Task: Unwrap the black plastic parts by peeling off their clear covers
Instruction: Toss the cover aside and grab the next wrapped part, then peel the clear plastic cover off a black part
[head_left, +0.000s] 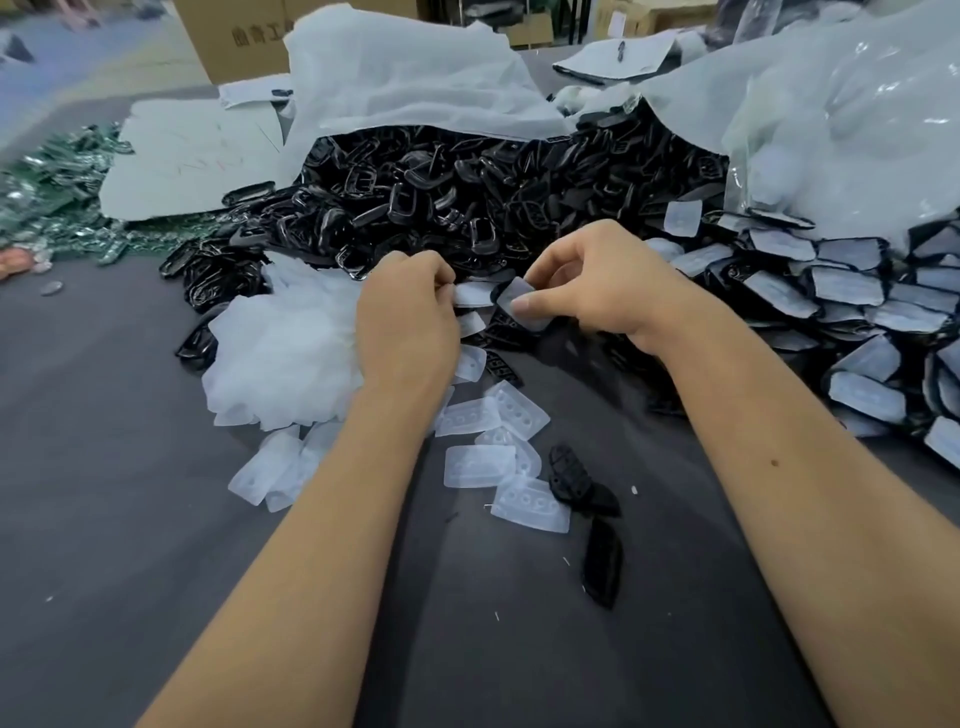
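Black plastic part (506, 319) sits between your two hands, just near of the big heap of bare black parts (441, 202), with a clear cover (519, 306) partly over it. Your right hand (597, 291) pinches that cover, thumb pressed flat on its near face, fingers curled behind. Your left hand (410, 312) is curled too, its fingertips closed on a second clear piece (474, 293) at the part's left edge; whether they also touch the black part you cannot tell from here.

Expect the part to be light and stiff, a thin moulded shell that will not bend much. The cover looks soft, thin and rubbery, likely to stretch before it lets go, and slick enough to slip from a shallow pinch. Take it at a corner or edge, and hold the black part by its rim.

Peeled covers (498, 441) lie on the grey table (130, 519) near you; still-covered parts (831, 291) are stacked to the right.
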